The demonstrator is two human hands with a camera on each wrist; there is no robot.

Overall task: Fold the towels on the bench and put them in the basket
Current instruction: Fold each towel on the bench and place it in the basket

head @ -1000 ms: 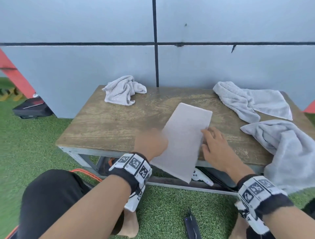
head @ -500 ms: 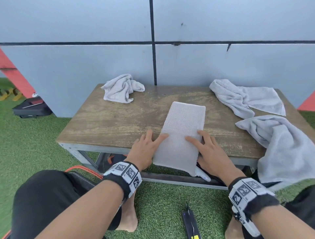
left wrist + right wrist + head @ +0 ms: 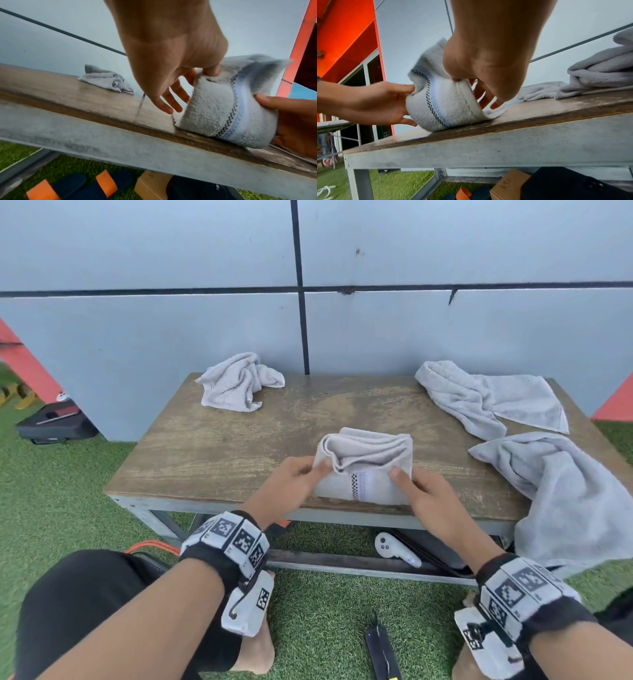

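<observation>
A pale grey towel (image 3: pixel 368 460) with a checked stripe lies doubled over near the front edge of the wooden bench (image 3: pixel 219 453). My left hand (image 3: pixel 320 469) pinches its left corner between thumb and fingers. At the right corner my right hand (image 3: pixel 400 477) pinches it the same way. The left wrist view shows my left hand (image 3: pixel 188 75) holding the raised flap of the towel (image 3: pixel 214 108). In the right wrist view my right hand (image 3: pixel 471 83) grips the towel (image 3: pixel 440 102) at its top fold. No basket is in view.
A crumpled towel (image 3: pixel 236 383) sits at the back left, another towel (image 3: pixel 479 402) at the back right. A larger towel (image 3: pixel 565 491) hangs over the right front edge. Under the bench lie a white controller (image 3: pixel 394 549), slippers (image 3: pixel 77 186) and a cardboard box (image 3: pixel 150 185).
The towel lay as a flat strip hanging over the front edge under my flat hands. Both hands now pinch its near end, lifted and folded back over the far half.
</observation>
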